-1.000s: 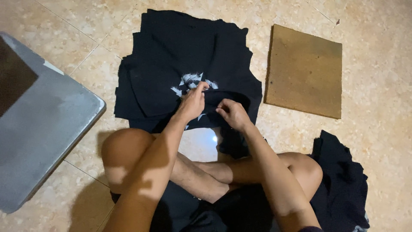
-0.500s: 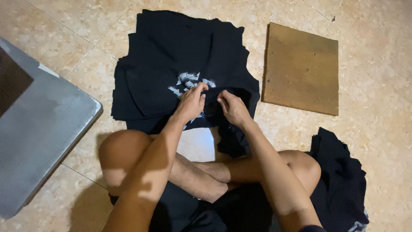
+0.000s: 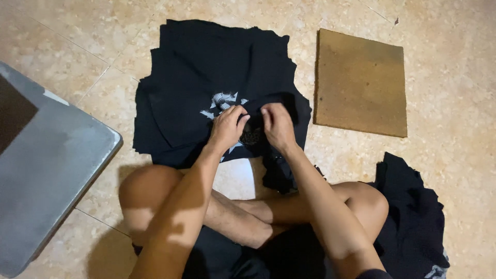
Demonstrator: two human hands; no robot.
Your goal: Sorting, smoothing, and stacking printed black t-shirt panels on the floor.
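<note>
A stack of black fabric pieces (image 3: 206, 77) lies on the tiled floor in front of my crossed legs. The top piece carries a white print (image 3: 223, 101). My left hand (image 3: 226, 128) and my right hand (image 3: 277, 126) sit close together on the near edge of the stack, both pinching the black cloth just below the print. A fold of the cloth hangs down between my hands toward my legs.
A brown square board (image 3: 360, 82) lies on the floor to the right of the stack. A grey flat metal panel (image 3: 46, 175) fills the left side. Another heap of black fabric (image 3: 413, 217) sits by my right knee.
My right hand has moved left to meet my left hand on the cloth. Both hands have shifted slightly up onto the stack's edge.
</note>
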